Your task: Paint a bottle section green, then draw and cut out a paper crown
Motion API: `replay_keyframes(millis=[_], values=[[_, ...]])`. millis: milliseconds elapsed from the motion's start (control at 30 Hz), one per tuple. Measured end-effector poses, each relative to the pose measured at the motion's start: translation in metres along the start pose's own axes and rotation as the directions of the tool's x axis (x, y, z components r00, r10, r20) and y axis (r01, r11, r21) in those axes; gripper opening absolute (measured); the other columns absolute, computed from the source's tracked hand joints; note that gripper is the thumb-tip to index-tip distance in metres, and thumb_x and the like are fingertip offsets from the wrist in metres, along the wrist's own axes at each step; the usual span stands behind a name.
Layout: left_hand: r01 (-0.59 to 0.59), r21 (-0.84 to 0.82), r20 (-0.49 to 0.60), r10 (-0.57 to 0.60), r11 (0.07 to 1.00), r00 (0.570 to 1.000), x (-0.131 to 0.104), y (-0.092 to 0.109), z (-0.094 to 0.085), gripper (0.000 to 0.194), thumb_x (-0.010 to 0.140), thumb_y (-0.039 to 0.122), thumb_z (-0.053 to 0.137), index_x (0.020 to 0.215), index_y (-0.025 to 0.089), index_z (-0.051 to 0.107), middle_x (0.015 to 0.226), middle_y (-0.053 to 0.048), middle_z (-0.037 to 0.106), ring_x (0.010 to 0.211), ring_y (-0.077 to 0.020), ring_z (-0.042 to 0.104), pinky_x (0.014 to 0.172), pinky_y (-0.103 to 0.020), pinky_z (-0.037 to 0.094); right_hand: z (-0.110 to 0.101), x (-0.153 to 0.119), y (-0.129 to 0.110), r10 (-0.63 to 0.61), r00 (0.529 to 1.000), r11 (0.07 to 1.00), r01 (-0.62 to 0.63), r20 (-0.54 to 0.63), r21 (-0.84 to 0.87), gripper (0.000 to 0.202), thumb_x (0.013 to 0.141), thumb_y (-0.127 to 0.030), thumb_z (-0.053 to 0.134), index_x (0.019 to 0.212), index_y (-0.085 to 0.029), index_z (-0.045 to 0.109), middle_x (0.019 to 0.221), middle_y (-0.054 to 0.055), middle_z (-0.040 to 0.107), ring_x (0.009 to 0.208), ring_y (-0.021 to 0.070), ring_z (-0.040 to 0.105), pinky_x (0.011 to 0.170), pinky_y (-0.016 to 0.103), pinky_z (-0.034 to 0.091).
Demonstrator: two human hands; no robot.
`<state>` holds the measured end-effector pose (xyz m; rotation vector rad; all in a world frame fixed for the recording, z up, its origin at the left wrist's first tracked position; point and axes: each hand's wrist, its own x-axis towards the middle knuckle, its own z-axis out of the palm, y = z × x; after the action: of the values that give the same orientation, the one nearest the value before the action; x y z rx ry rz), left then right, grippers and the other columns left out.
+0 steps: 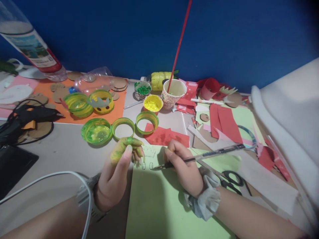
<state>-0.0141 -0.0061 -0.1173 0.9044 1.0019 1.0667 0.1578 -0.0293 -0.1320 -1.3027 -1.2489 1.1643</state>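
My right hand [180, 162] grips a pen [211, 152] with a clear barrel and dark grip. Its tip touches a pale green paper sheet [149, 202] beside two small drawn ovals. Above them is a faint zigzag outline. My left hand [119, 169], smeared with yellow and green paint, rests at the sheet's upper left edge. Its fingers are loosely bent, the thumb is apart from some of them, and nothing shows in it. Just beyond stand two green-painted rings [123, 128] and a green-painted shallow cup [96, 131].
Black-handled scissors [233, 182] lie right of my right hand. Cups of green paint [142, 89] and yellow paint [153, 103] stand beside a paper cup [173, 93] with a red stick. A glue gun [35, 113] and white cable [86, 199] are at left; red paper scraps [224, 121] lie right.
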Motion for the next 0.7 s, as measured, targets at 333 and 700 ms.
replay_keyframes(millis=[333,700], values=[[-0.07,0.094,-0.045,0.075,0.993,0.996,-0.002,-0.006,-0.001,0.025,0.091,0.04,0.051,0.083,0.019,0.063,0.078,-0.003,0.057,0.077,-0.017,0.056,0.076,-0.028,0.049,-0.001,-0.006,0.012,0.082,0.984,0.989,-0.061,0.156,-0.133,0.017,0.088,-0.022,0.054,0.077,-0.022,0.041,0.07,-0.004,0.05,0.057,0.0105,0.042,0.052,0.023,0.035],[-0.098,0.216,-0.187,0.14,0.971,0.972,-0.005,-0.024,-0.01,0.022,0.084,0.043,0.062,0.09,0.023,0.063,0.091,-0.003,0.063,0.101,-0.0198,0.058,0.086,-0.028,0.05,-0.002,0.002,0.008,0.076,0.985,0.901,-0.001,0.156,-0.434,0.027,0.085,-0.024,0.052,0.065,-0.021,0.034,0.059,-0.005,0.043,0.054,0.0094,0.037,0.05,0.023,0.029]])
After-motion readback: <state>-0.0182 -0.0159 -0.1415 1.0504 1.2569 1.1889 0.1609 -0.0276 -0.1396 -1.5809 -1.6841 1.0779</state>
